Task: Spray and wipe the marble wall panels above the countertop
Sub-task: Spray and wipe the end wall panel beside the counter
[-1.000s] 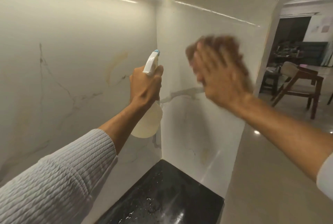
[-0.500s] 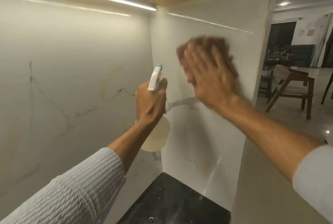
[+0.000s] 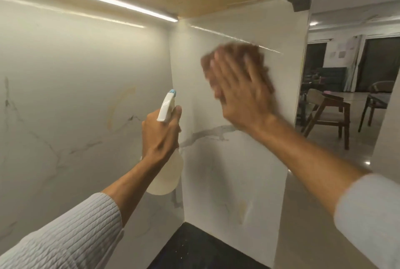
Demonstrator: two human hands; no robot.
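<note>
The left hand (image 3: 161, 133) grips a spray bottle (image 3: 166, 173) near the corner. The right hand (image 3: 242, 93), fingers flat, presses a brown cloth (image 3: 236, 52) (blurred) against the marble side panel (image 3: 233, 160).

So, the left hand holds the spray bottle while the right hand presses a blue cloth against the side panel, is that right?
Not quite: the head view shows the cloth is brown, not blue. The left hand does hold the spray bottle while the right hand presses the cloth against the side panel.
</note>
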